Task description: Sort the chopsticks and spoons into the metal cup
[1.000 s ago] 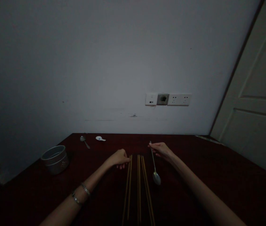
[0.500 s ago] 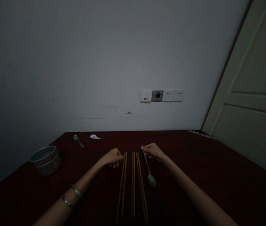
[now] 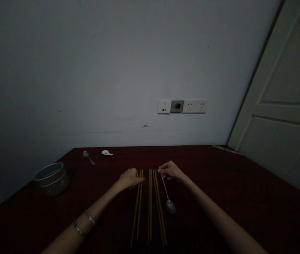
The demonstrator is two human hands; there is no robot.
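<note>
Three pairs of wooden chopsticks lie lengthwise in front of me, their far ends close together. At the upper part of the left pair of chopsticks (image 3: 138,211) is my left hand (image 3: 130,178), fingers curled and thumb across the sticks, closed on them. The middle pair of chopsticks (image 3: 150,208) and the right pair of chopsticks (image 3: 160,211) lie untouched. My right hand (image 3: 171,170) pinches the end of the handle of a long metal spoon (image 3: 170,206). Its bowl points toward me, just right of the chopsticks.
A round metal pot (image 3: 52,179) stands at the left on the dark red table (image 3: 205,162). Behind it lie a short metal spoon (image 3: 88,156) and a white soup spoon (image 3: 107,152). A wall with sockets (image 3: 194,106) borders the back; a door (image 3: 284,106) is at right.
My left hand has moved right, and its thumb now crosses the left pair of chopsticks. The long spoon's handle end has shifted slightly left and nearer with my right hand.
</note>
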